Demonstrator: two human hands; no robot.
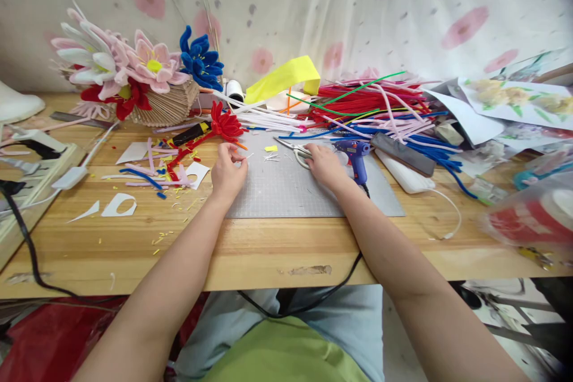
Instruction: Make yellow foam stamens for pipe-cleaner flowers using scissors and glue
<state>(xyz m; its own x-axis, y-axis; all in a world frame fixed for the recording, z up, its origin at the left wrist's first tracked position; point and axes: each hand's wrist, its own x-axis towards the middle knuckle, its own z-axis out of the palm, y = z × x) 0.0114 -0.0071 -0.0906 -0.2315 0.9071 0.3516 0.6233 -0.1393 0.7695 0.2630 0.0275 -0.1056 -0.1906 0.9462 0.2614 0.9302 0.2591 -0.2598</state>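
Note:
My left hand is over the left edge of a grey cutting mat, thumb and fingers pinched on a thin white strip. My right hand is closed over the handles of a pair of scissors, whose blades point up and left on the mat. Between the hands lie a small pile of white slivers and a little yellow piece. A blue glue gun lies just right of my right hand. Behind my left hand is a red pipe-cleaner flower.
Bundles of coloured pipe cleaners cover the back right. A phone rests on a white device. At the back left stands a basket of fuzzy flowers. Paper scraps lie left; a power strip is at the far left.

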